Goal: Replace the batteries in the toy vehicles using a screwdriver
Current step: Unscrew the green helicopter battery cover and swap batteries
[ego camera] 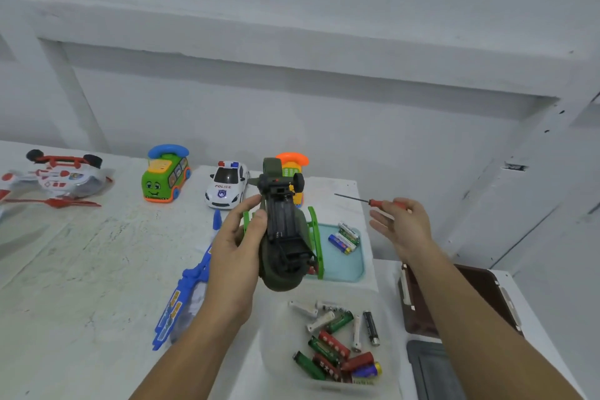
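Observation:
My left hand (238, 243) grips a dark green toy helicopter (284, 237) upside down above the table, its battery compartment uncovered and facing up. My right hand (404, 226) holds a red-handled screwdriver (373, 202) to the right of the toy, the shaft pointing left and the fingers loosely spread. A teal tray (349, 265) with several fresh batteries (345, 237) lies just behind the helicopter. Closer to me, a clear tub (276, 357) holds several loose batteries (337, 341).
Along the back of the white table stand a green bus toy (165, 177), a police car (227, 187) and an orange toy (293, 164). A white and red helicopter (55, 178) lies far left, a blue toy (185, 289) near my left forearm. A brown case (480, 289) sits right.

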`<state>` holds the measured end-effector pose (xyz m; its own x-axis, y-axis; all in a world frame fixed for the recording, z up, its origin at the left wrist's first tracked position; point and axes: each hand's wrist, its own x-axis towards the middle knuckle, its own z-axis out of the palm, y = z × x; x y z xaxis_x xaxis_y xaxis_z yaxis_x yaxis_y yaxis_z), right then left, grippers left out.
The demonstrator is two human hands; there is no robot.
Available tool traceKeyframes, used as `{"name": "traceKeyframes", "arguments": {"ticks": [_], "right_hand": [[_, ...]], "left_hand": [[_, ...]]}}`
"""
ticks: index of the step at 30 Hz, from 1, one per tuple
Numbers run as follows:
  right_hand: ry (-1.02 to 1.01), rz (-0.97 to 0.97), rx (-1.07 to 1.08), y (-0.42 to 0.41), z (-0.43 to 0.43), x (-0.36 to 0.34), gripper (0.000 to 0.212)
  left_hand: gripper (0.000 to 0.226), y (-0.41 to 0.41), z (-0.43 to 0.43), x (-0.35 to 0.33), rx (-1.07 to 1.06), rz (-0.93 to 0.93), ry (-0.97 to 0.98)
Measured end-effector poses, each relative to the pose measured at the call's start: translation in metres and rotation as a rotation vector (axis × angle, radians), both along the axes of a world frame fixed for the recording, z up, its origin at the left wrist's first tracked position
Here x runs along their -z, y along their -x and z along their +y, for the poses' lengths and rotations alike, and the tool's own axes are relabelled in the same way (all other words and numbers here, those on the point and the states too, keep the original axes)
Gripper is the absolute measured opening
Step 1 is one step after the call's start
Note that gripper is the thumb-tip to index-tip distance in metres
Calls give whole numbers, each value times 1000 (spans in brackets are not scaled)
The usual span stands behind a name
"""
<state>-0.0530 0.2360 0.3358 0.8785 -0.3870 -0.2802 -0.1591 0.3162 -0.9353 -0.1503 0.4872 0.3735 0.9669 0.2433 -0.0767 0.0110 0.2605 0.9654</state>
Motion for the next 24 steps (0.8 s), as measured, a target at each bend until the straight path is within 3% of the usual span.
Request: {"name": "traceKeyframes", "arguments": {"ticks": [5, 17, 24], "right_hand": [[429, 46, -89, -24, 7, 17, 26], [771, 74, -509, -52, -4, 37, 13], [1021, -44, -518, -53, -18, 39, 7]], "left_hand": [[24, -13, 1, 6, 15, 33, 67], [22, -26, -10, 10, -13, 36, 54], [24, -26, -14, 9, -84, 11, 21]]}}
